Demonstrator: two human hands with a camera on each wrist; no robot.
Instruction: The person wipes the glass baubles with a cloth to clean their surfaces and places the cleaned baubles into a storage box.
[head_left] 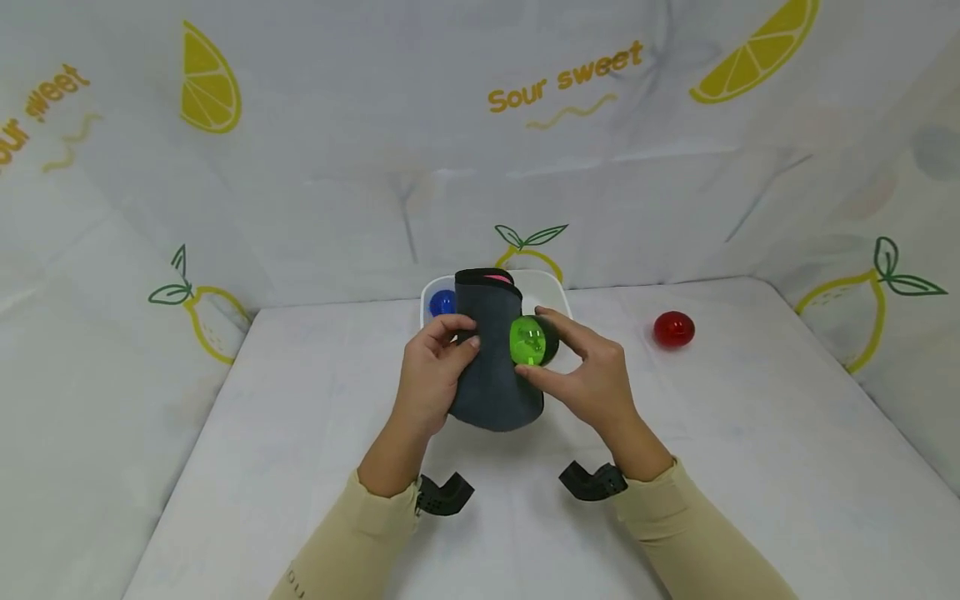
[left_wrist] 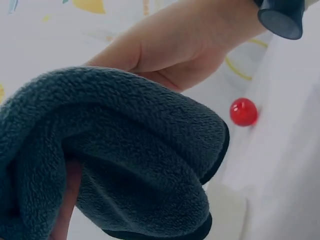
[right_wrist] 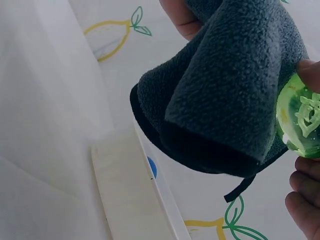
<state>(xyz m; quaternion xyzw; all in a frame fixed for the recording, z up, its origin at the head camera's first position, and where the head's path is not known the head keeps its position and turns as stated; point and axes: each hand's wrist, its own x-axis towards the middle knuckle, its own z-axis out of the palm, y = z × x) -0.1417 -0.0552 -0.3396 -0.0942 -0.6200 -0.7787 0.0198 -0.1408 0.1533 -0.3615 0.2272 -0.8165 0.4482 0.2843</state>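
Observation:
A dark grey-blue fleecy cloth (head_left: 491, 375) with a black edge hangs folded over, above the front of a white container. My left hand (head_left: 431, 371) pinches its left side between thumb and fingers. In the right hand (head_left: 592, 375), a clear green ball (head_left: 527, 340) is gripped between thumb and fingertips, right against the cloth's right side. Part of the cloth covers the ball's far side. The right wrist view shows a raised figure in the green ball (right_wrist: 302, 117). From the left wrist, the cloth (left_wrist: 125, 135) hides most of the left fingers and the ball.
Behind the cloth stands the white container (head_left: 551, 293), with a blue ball (head_left: 442, 303) at its left. A bit of pink (head_left: 497, 277) shows at the cloth's top fold. On the table to the right lies a red ball (head_left: 673, 330). A lemon-printed white sheet (head_left: 337, 225) hangs behind.

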